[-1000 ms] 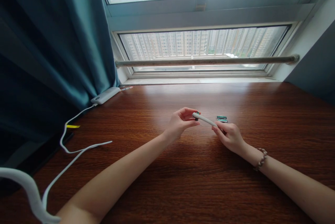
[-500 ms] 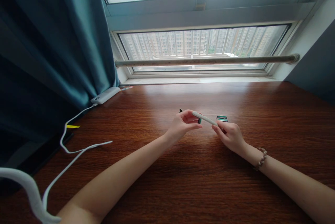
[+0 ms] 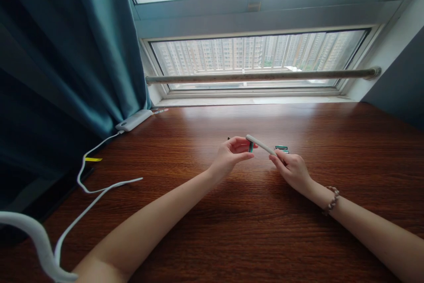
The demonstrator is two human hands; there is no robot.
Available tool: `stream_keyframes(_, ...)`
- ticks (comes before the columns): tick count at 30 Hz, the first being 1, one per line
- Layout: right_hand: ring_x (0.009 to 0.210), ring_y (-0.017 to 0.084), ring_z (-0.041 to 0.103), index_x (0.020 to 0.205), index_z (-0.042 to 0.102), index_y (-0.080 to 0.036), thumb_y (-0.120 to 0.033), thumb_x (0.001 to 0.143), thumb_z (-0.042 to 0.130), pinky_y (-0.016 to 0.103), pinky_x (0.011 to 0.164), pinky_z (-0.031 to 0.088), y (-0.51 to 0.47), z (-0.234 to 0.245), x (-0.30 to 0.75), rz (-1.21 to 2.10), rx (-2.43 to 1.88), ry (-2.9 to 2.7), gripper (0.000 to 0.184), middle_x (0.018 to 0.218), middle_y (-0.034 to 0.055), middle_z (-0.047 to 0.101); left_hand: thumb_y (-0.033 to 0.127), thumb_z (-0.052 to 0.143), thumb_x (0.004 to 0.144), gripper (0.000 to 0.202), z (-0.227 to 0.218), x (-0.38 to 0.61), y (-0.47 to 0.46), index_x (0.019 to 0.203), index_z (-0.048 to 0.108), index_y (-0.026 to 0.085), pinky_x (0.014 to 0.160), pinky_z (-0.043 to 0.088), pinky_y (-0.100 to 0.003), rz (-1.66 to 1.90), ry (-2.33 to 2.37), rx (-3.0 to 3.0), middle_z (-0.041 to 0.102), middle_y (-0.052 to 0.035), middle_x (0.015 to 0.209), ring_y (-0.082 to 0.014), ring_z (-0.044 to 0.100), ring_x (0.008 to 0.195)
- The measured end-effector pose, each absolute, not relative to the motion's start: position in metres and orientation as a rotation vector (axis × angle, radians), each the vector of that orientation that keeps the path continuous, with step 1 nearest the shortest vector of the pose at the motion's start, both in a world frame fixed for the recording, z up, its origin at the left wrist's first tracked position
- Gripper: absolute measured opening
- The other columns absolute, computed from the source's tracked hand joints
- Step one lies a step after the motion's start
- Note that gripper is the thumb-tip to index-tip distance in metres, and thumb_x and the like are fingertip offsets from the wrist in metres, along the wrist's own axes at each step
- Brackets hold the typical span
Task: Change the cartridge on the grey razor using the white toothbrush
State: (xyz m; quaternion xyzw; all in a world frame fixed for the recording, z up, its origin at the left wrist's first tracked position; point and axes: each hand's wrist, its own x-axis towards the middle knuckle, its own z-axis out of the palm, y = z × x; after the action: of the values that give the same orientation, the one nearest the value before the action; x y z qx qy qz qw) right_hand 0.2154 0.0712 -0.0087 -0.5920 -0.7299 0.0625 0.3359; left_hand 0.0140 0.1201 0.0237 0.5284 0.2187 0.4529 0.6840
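My right hand [image 3: 291, 169] grips the lower end of a slim white razor handle [image 3: 261, 145], tilted up toward the left. At its far end is a small teal-and-black razor cartridge [image 3: 251, 147], held upright between the thumb and fingers of my left hand [image 3: 232, 152]. Handle and cartridge appear to meet there, though I cannot tell whether they are joined. Just beyond my right hand lies a set of teal-and-black striped pieces [image 3: 282, 148], partly covered by the hand. A tiny dark thing [image 3: 228, 138] peeks out behind my left hand, mostly hidden.
The brown wooden table [image 3: 212, 221] runs up to a window with a metal rail [image 3: 265, 76]. On the left are a white power strip [image 3: 134, 120], white cables [image 3: 109, 188], a yellow strip [image 3: 93, 159] and a blue curtain [image 3: 82, 53].
The handle's far end has risen slightly and shifted right. More of the cartridge shows between my left fingers now. Both hands stay nearly where they were.
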Motion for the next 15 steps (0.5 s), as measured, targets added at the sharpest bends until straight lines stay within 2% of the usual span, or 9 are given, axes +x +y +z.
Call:
stream_keyframes(6, 0.043, 0.01, 0.036, 0.069, 0.053, -0.018, -0.048, 0.088, 0.034, 0.023, 0.047, 0.022, 0.073, -0.0114, 0.2179, 0.239, -1.531, -1.829, 0.04, 0.046, -0.0036, 0.035, 0.012, 0.07, 0.062, 0.034, 0.0234, 0.0154, 0.1172, 0.093, 0.058, 0.013, 0.088, 0.041, -0.035, 0.989, 0.512, 1.202, 0.063, -0.0103, 0.097, -0.0202, 0.057, 0.095)
stream_keyframes(11, 0.042, 0.01, 0.035, 0.067, 0.053, -0.018, -0.049, 0.087, 0.035, 0.023, 0.047, 0.022, 0.0731, -0.0114, 0.2173, 0.23, -1.544, -1.82, 0.041, 0.045, -0.0038, 0.034, 0.014, 0.07, 0.062, 0.032, 0.0257, 0.0143, 0.1234, 0.092, 0.06, 0.015, 0.089, 0.039, -0.034, 1.086, 0.513, 1.043, 0.062, -0.0075, 0.097, -0.0195, 0.056, 0.097)
stream_keyframes(15, 0.044, 0.009, 0.036, 0.064, 0.049, -0.018, -0.047, 0.087, 0.038, 0.023, 0.048, 0.022, 0.0707, -0.0099, 0.2154, 0.204, -1.531, -1.898, 0.039, 0.048, -0.0035, 0.037, 0.014, 0.07, 0.061, 0.03, 0.0225, 0.0144, 0.1225, 0.09, 0.061, 0.017, 0.085, 0.042, -0.031, 1.083, 0.521, 1.067, 0.063, -0.0046, 0.093, -0.0172, 0.058, 0.092)
